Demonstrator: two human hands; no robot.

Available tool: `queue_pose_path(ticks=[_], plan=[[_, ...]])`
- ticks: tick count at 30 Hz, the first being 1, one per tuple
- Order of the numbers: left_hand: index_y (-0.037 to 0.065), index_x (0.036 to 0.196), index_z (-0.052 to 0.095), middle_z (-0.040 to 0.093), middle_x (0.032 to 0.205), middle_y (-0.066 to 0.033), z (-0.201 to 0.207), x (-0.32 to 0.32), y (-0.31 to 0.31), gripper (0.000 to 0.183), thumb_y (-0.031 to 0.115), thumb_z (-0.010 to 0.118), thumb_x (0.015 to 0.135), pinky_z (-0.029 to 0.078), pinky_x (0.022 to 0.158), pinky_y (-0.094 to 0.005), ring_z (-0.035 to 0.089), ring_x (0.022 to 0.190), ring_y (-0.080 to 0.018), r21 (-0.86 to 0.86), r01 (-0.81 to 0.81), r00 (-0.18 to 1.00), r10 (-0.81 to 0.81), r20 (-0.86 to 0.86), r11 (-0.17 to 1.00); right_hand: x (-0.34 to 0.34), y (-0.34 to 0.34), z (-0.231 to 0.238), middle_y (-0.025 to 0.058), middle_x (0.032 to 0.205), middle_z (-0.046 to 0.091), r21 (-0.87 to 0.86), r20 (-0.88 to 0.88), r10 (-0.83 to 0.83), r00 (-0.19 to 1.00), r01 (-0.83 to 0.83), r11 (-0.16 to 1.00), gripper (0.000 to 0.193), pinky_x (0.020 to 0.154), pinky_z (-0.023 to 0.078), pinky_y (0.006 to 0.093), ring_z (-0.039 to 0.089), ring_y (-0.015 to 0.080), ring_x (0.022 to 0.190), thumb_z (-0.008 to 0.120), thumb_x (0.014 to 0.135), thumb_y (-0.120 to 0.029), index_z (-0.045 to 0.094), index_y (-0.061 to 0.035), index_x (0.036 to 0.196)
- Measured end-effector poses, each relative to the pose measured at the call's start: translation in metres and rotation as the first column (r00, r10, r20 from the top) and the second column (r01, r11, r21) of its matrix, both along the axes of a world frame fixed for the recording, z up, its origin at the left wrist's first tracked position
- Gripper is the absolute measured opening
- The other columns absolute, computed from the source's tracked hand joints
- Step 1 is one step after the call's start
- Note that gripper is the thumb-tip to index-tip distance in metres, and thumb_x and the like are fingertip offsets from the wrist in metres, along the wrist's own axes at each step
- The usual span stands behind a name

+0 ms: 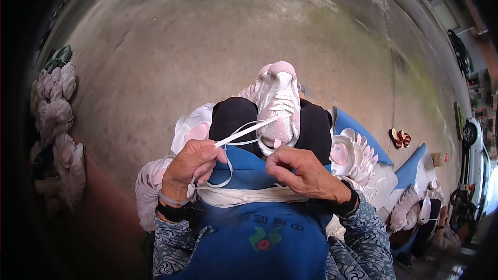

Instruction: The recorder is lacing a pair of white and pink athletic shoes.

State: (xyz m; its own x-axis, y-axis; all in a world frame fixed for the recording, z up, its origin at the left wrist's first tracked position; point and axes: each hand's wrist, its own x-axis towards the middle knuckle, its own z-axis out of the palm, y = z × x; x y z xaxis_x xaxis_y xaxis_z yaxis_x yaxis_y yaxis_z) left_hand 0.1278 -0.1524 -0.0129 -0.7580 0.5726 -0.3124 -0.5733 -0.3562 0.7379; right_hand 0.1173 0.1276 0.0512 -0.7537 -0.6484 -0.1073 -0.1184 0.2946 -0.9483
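Note:
A white and pink sneaker [271, 93] is held between my knees, its toe pointing away from me. White lace crosses its upper part. From the shoe's opening end, a white shoelace [244, 133] runs taut to my left hand [193, 165], which pinches it between thumb and fingers; a loose loop hangs below. My right hand [307, 172] is closed beside the shoe's heel, fingers curled under, and what they hold, if anything, is hidden. Across my lap, over the blue apron [244, 243], lies a bundle of white laces [244, 197].
Stacked pink and white shoe uppers stand by my left side [153, 176] and by my right [353, 158]. More bundles [56, 114] lie at the far left. Sandals [399, 138] sit on the concrete floor [181, 31]. At the right, another person's hand [442, 217] shows beside shoes.

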Motion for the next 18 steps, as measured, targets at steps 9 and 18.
queue_pose_path(ticks=[9, 18], plan=[[0.003, 0.088, 0.068, 0.045, 0.05, 0.0038, 0.01, 0.001, 0.005, 0.033, 0.029, 0.05, 0.098, 0.035, 0.041, -0.0191, 0.042, 0.042, -0.0042, -0.494, 0.13, 0.961, -0.232, -0.151, 0.86, -0.043, 0.038, -0.052, 0.0144, 0.082, 0.058, 0.156, -0.356, -0.359, 0.863, 0.433, 0.888, 0.011, 0.069, 0.047, 0.0336, 0.06, 0.0275, 0.076, 0.061, 0.086, -0.007, 0.062, 0.0007, 0.093], [0.005, 0.091, 0.069, 0.048, 0.058, 0.0024, 0.039, 0.009, 0.028, 0.032, 0.031, 0.051, 0.098, 0.036, 0.047, -0.0223, 0.043, 0.05, -0.0051, -0.537, 0.313, 0.835, -0.496, -0.237, 0.783, -0.062, -0.013, -0.057, 0.0125, 0.111, 0.057, 0.412, -0.456, 0.045, 0.889, 0.166, 0.896, 0.018, 0.078, 0.053, 0.0393, 0.063, 0.0335, 0.093, 0.063, 0.083, -0.012, 0.065, -0.0045, 0.1]])
